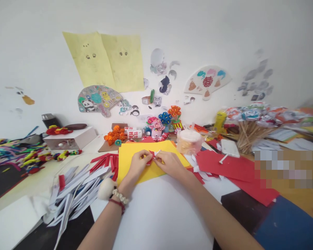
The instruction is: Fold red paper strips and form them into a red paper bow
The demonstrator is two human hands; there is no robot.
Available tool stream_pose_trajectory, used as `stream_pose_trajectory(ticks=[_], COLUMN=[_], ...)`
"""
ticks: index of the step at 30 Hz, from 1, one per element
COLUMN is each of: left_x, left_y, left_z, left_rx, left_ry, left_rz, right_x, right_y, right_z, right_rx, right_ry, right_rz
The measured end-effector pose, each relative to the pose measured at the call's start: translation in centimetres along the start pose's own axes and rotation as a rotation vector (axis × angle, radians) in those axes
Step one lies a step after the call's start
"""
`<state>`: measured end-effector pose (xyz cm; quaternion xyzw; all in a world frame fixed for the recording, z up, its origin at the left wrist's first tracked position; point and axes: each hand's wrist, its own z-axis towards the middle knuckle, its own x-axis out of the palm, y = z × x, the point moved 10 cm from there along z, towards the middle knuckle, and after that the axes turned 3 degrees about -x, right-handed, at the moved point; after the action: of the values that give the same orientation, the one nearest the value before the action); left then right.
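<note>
My left hand (138, 164) and my right hand (170, 163) meet over a yellow paper sheet (131, 150) in the middle of the head view. Between their fingertips is a small red-and-white piece of folded paper (152, 156), partly covered by the fingers. Both hands are closed in a pinch on it. A large white sheet (161, 211) lies under my forearms. To the left are red paper strips (105, 161) and a loose pile of white paper strips (80, 185); red paper sheets (228, 166) lie to the right.
A lidded plastic cup with a straw (190, 141) stands just beyond my right hand. Handmade flowers (156, 124) line the back by the wall. Wrapped sticks (243, 135) stand at the right. A white box (71, 137) and colourful pipe cleaners (5, 152) are at the left.
</note>
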<state>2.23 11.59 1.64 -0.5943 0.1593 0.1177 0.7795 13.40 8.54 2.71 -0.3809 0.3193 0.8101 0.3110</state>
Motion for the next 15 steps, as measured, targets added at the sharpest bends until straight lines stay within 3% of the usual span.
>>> stream_pose_trajectory(ticks=[5, 15], left_x=[0.5, -0.1], left_y=[1.4, 2.1], left_z=[0.3, 0.7], left_rx=[-0.074, -0.088], left_ry=[0.029, -0.031], left_rz=[-0.049, 0.11], right_x=[0.0, 0.0], right_y=[0.4, 0.6], right_z=[0.0, 0.0], right_rx=[-0.032, -0.039], right_ry=[0.0, -0.013], right_rz=[0.012, 0.021])
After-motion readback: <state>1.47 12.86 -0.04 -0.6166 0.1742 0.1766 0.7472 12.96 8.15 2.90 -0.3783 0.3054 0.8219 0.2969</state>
